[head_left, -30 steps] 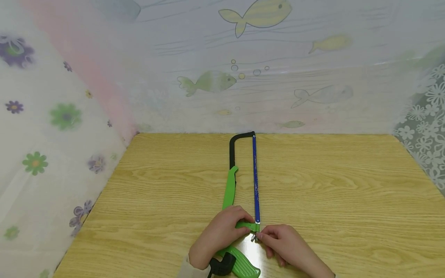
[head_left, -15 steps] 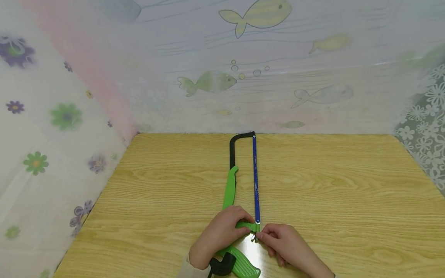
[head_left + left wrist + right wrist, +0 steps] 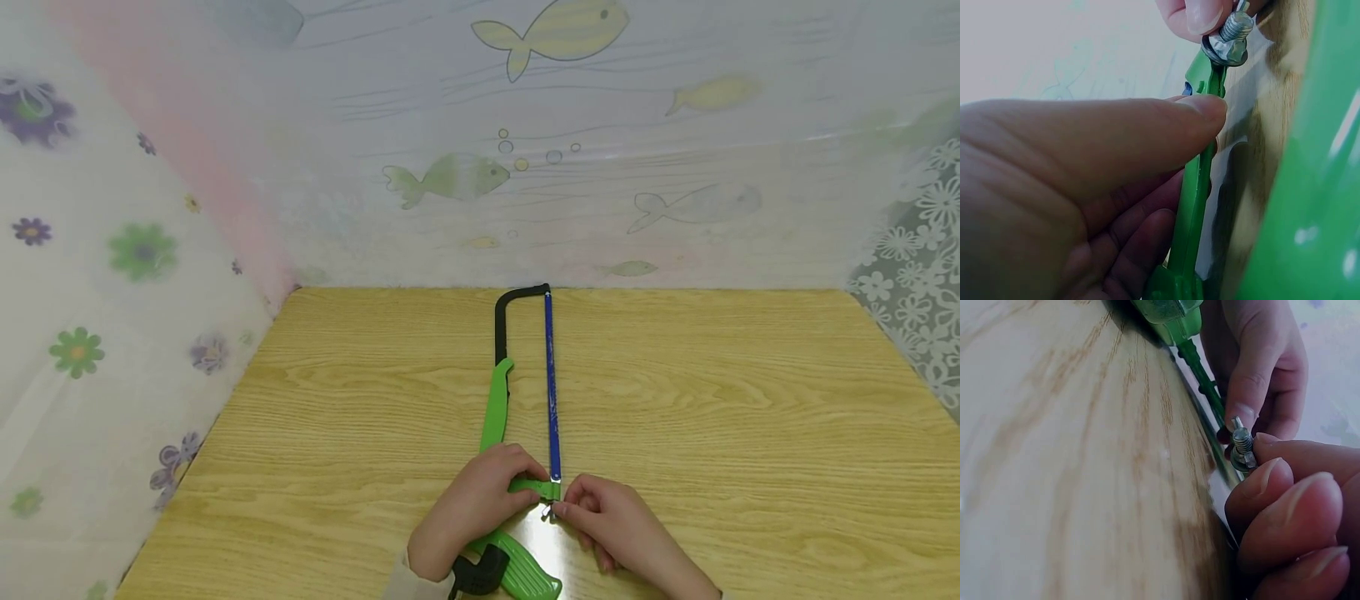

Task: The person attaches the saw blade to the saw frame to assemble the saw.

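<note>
A hacksaw [image 3: 494, 408] with a green and black frame lies on the wooden table, its blue blade [image 3: 552, 383] on the right side. My left hand [image 3: 480, 500] pinches the short green arm [image 3: 1192, 206] of the frame, thumb on one side and fingers on the other. At the end of that arm is a silver wing nut [image 3: 1229, 50] on a threaded bolt [image 3: 1242, 440]. My right hand [image 3: 617, 523] pinches the wing nut between thumb and index finger; the remaining fingers are curled below. Its fingertips partly hide the nut.
The saw's green grip [image 3: 531, 571] with a black part [image 3: 482, 571] lies near the front edge, close to my left wrist. Behind the wooden table [image 3: 750, 375] hangs a fish-print sheet [image 3: 585, 225]. A flower-print sheet [image 3: 142, 333] borders the left side.
My right index finger and knuckles have shifted slightly up and away, and the wing nut's angle looks a little different. My left hand and the saw have stayed in place.
</note>
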Demonstrator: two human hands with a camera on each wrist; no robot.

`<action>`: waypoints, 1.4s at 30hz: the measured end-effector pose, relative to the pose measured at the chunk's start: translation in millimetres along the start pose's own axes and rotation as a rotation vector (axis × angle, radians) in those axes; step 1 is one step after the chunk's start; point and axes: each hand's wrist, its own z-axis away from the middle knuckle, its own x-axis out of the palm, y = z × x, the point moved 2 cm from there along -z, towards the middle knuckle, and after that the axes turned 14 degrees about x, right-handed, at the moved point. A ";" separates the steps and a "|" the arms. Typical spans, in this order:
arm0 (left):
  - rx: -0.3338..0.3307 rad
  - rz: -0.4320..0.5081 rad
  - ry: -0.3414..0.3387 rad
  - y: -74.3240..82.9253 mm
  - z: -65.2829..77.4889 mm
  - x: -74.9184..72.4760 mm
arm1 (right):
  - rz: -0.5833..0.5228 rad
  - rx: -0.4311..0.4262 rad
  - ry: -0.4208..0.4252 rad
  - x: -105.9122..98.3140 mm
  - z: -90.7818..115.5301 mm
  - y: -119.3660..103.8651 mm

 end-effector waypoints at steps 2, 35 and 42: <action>0.004 0.000 0.000 0.8 -0.1 -0.6 | 0.004 0.003 0.003 0.0 -0.1 0.2; -0.017 0.015 -0.015 0.4 -0.1 -1.0 | 0.007 0.009 -0.048 0.7 -1.1 -0.2; -0.011 0.012 -0.012 -0.8 0.3 0.0 | 0.012 -0.001 -0.058 0.2 0.5 -1.6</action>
